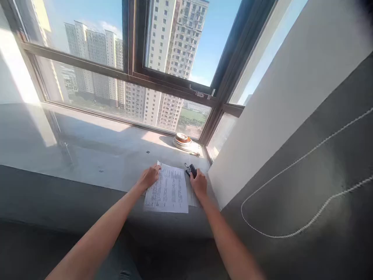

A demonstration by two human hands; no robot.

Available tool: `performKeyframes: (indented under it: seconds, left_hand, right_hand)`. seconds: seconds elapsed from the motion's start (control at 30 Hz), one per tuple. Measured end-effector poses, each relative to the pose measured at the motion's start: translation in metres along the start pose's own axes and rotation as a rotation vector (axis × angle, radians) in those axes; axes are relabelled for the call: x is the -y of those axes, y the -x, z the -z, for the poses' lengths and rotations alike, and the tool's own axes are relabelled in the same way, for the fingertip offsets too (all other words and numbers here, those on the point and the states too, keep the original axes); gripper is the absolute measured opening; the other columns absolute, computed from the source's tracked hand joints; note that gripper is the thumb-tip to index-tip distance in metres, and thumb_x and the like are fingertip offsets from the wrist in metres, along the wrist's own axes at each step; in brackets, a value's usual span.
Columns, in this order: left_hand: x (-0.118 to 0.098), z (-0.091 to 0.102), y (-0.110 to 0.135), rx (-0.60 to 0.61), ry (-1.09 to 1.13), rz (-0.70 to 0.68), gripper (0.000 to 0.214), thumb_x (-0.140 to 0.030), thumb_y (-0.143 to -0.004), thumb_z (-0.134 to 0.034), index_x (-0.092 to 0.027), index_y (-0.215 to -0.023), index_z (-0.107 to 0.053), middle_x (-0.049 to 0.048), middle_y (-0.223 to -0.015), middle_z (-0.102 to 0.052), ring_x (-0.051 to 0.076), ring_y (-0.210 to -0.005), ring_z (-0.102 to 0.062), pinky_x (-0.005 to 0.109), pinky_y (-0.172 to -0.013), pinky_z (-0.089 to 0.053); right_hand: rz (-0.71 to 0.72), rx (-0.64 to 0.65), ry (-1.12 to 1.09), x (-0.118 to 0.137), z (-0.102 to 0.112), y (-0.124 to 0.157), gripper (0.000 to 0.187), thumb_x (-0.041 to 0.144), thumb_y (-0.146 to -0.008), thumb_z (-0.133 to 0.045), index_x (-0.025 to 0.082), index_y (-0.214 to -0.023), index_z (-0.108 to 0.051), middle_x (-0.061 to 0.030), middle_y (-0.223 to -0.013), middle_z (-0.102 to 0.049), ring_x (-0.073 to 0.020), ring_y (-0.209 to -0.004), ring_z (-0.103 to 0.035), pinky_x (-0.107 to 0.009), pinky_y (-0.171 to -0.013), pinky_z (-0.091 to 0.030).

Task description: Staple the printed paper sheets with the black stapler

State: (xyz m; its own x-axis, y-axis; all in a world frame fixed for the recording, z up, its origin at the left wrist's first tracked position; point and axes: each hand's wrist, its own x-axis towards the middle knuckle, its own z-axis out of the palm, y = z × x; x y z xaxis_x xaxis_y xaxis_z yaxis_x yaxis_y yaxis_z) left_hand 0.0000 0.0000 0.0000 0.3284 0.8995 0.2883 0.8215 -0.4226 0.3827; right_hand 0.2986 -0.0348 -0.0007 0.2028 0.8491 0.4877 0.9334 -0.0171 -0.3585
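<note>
A printed sheet of paper (168,190) lies on the grey window ledge (96,155) near its front edge. My left hand (149,177) rests on the sheet's upper left corner, its fingers curled down onto the paper. My right hand (199,182) sits just right of the sheet, its fingers closed round a small black stapler (191,170) whose front end sticks out beyond my knuckles.
A round stack of tape rolls or lids (183,140) sits in the ledge's back right corner by the window frame (215,112). A white wall (291,89) rises on the right, with a beaded cord (291,163) looping across the grey panel below.
</note>
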Motion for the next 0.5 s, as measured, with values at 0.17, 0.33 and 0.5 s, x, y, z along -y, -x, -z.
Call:
performKeyframes:
  seconds: [0.17,0.33,0.5]
  left_hand:
    - [-0.002,-0.001,0.002,-0.008,-0.005,0.021,0.036,-0.019,-0.101,-0.036,-0.017,-0.12,-0.066,0.0134,-0.123,-0.067,0.017,-0.073,-0.065,0.027,-0.057,-0.038]
    - [-0.003,-0.001,0.001,-0.059,-0.022,0.028,0.034,-0.02,-0.099,-0.039,-0.018,-0.117,-0.069,0.015,-0.119,-0.061,0.025,-0.095,-0.066,0.03,-0.065,-0.047]
    - [-0.004,-0.001,0.003,-0.221,-0.136,0.007,0.034,-0.023,-0.098,-0.043,-0.016,-0.119,-0.069,0.02,-0.136,-0.05,0.034,-0.124,-0.054,0.046,-0.095,-0.051]
  right_hand:
    - [-0.017,-0.006,-0.036,-0.006,0.002,0.002,0.019,0.036,-0.097,-0.059,0.02,-0.105,-0.062,-0.01,-0.094,-0.071,-0.0248,-0.085,-0.065,-0.029,-0.065,-0.034]
    - [0.011,-0.039,-0.165,-0.012,0.002,-0.002,0.021,0.041,-0.093,-0.06,0.02,-0.093,-0.062,-0.0093,-0.088,-0.07,-0.0252,-0.081,-0.063,-0.03,-0.066,-0.037]
    - [0.064,-0.069,-0.453,-0.015,0.01,-0.005,0.031,0.051,-0.089,-0.063,0.021,-0.088,-0.063,-0.0048,-0.082,-0.068,-0.0223,-0.076,-0.06,-0.03,-0.069,-0.041]
